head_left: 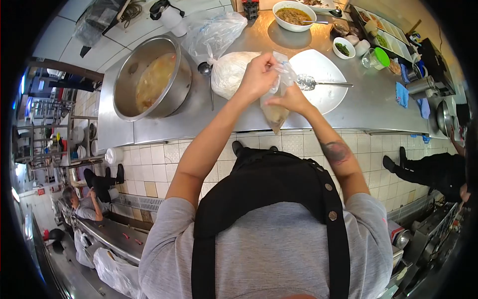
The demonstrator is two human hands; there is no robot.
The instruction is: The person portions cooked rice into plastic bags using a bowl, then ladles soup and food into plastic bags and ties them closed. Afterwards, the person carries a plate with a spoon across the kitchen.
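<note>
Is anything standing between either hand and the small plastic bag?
Nothing visible: the left hand is at the top of the small plastic bag, the right hand lower on its side. The white plate beyond isn't between them.

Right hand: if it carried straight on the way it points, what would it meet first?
The small clear plastic bag comes first, since the right hand is touching it. Beyond that, the left hand looks next in line, though depth is unclear here.
</note>
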